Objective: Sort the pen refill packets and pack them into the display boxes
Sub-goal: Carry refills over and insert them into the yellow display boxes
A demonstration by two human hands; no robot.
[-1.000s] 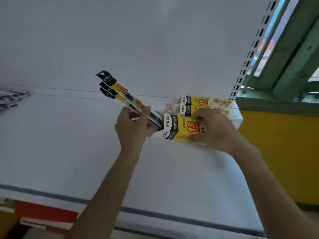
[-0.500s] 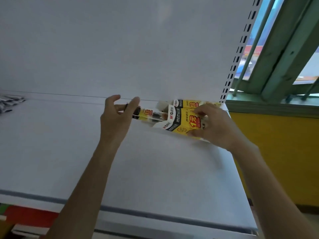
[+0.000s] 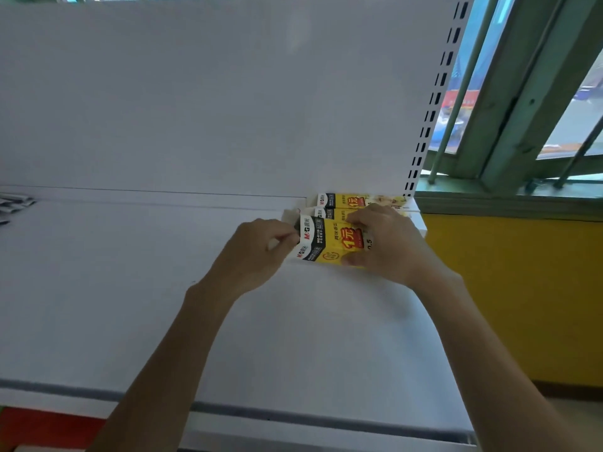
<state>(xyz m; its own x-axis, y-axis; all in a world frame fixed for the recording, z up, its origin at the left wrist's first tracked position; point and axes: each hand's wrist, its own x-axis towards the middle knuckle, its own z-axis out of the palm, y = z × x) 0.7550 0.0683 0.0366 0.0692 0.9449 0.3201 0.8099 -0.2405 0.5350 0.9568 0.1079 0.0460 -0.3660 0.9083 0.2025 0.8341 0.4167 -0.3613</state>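
Yellow box (image 3: 329, 244) at the shelf's (image 3: 146, 288) back right corner, right hand (image 3: 388, 246) grip wrapped round it, left hand (image 3: 261, 252) grip pinching its open end, packets seemingly inside; next up, probably folding the flap (image 3: 289, 216) shut.

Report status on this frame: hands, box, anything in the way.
Left hand pinching refill packets at the box mouth, nearly all inside. Right hand gripping front display box on the shelf. Two more boxes close behind; nothing blocking.
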